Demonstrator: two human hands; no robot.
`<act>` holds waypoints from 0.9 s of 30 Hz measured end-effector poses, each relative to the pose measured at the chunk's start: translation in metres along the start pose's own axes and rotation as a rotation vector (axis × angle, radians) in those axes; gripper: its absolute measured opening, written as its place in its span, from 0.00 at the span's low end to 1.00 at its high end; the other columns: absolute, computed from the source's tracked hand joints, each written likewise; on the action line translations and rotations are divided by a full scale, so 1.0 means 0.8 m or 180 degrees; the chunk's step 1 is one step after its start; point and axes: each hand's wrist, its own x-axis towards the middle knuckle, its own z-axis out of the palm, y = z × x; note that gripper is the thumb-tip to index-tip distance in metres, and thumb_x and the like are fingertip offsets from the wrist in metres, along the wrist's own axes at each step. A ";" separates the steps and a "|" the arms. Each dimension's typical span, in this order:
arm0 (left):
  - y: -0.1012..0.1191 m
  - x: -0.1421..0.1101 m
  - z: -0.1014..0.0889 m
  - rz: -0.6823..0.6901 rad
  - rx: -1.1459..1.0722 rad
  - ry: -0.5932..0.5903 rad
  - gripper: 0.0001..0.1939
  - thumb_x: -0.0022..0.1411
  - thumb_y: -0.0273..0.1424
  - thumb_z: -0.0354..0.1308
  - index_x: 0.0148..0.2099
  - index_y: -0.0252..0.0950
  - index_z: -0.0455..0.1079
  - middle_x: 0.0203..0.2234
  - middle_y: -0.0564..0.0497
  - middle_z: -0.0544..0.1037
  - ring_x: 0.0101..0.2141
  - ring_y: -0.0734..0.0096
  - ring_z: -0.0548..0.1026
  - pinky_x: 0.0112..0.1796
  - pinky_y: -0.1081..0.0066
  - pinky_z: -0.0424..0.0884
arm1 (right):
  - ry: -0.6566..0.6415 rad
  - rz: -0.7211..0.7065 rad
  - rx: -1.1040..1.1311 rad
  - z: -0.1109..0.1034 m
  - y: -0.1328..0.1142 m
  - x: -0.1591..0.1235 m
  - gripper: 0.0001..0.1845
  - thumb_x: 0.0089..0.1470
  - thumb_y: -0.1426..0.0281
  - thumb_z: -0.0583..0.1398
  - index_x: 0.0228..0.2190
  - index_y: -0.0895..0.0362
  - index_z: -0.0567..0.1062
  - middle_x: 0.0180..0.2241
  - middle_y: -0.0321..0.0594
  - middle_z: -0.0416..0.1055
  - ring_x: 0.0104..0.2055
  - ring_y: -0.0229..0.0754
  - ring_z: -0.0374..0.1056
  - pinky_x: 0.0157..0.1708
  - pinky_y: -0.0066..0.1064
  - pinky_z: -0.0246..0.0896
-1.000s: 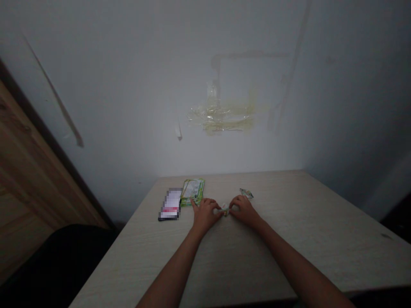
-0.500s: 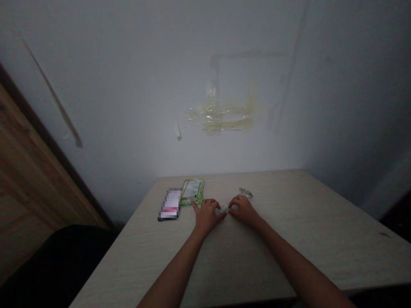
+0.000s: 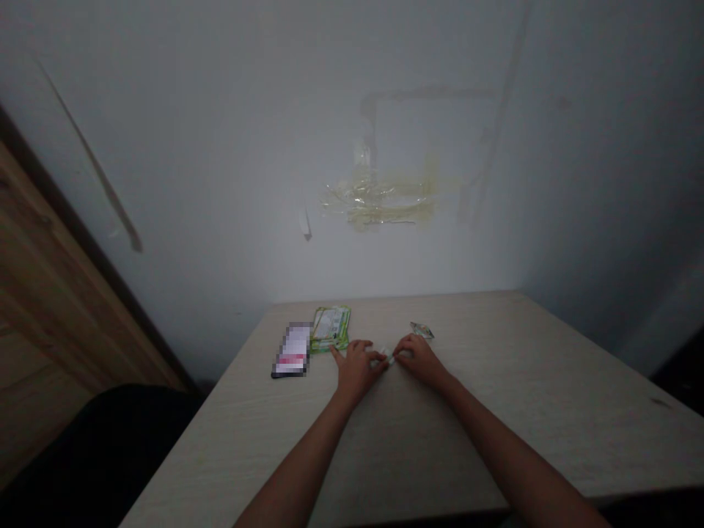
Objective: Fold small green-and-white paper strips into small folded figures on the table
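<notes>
small pale piece: at the centre of the clock, twelve toward the wall (image 3: 231, 169); the small pale piece (image 3: 388, 353) sits between the fingertips of both hands, low over the table (image 3: 550, 411), its form too small to make out.
left hand: the left hand (image 3: 358, 370), at eight o'clock, is nearly closed at thumb and forefinger, which pinch the piece's near side; the outer finger sticks out toward ten.
right hand: the right hand (image 3: 421, 361), at three o'clock, has its fingers curled and tips drawn together on the piece's right edge.
green packets: a flat stack of green packets (image 3: 331, 326) at ten o'clock, just beyond the left hand; whether the outer finger touches it, i cannot tell.
phone: the phone (image 3: 292, 352) lies face up at nine, just beside the packets, its display blurred into blocks.
small packet: the small packet (image 3: 422, 331) lies at two, just past the right hand.
tape: clear, yellowed tape (image 3: 379, 202) on the wall at twelve.
</notes>
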 end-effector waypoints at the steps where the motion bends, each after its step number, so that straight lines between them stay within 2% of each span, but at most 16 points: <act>1: 0.001 0.000 0.000 0.0000 0.0021 0.0025 0.10 0.58 0.46 0.58 0.40 0.55 0.78 0.53 0.53 0.72 0.56 0.53 0.62 0.56 0.29 0.28 | -0.0008 0.0018 0.0003 -0.001 -0.001 0.000 0.07 0.49 0.71 0.61 0.30 0.55 0.80 0.35 0.42 0.73 0.42 0.46 0.67 0.47 0.39 0.60; 8: 0.002 -0.002 0.001 0.0003 0.0295 0.0056 0.15 0.58 0.49 0.57 0.46 0.59 0.75 0.58 0.52 0.68 0.58 0.48 0.59 0.55 0.28 0.28 | -0.0080 0.0047 0.0004 -0.005 -0.004 0.000 0.07 0.50 0.71 0.60 0.30 0.55 0.80 0.36 0.43 0.73 0.42 0.45 0.67 0.48 0.39 0.60; 14: -0.002 0.000 0.003 0.0183 0.0477 0.0098 0.18 0.59 0.51 0.53 0.50 0.58 0.73 0.61 0.51 0.65 0.60 0.44 0.57 0.56 0.30 0.27 | -0.0072 0.0035 -0.0072 0.000 -0.001 0.001 0.07 0.49 0.71 0.61 0.31 0.55 0.80 0.37 0.42 0.73 0.43 0.46 0.67 0.48 0.39 0.60; 22: -0.009 0.002 0.009 0.0341 0.0591 0.0116 0.21 0.60 0.51 0.52 0.53 0.57 0.70 0.60 0.48 0.65 0.60 0.45 0.58 0.55 0.29 0.23 | -0.0038 -0.0069 -0.0003 0.000 0.001 0.000 0.07 0.49 0.72 0.60 0.30 0.55 0.79 0.36 0.42 0.73 0.42 0.45 0.67 0.48 0.39 0.59; 27: -0.008 0.001 0.007 0.0314 0.0556 0.0091 0.21 0.60 0.52 0.51 0.54 0.59 0.69 0.59 0.48 0.66 0.60 0.46 0.57 0.55 0.30 0.24 | 0.0115 -0.0073 0.0308 -0.001 -0.008 -0.002 0.06 0.49 0.74 0.59 0.31 0.56 0.75 0.35 0.41 0.74 0.43 0.44 0.68 0.48 0.38 0.60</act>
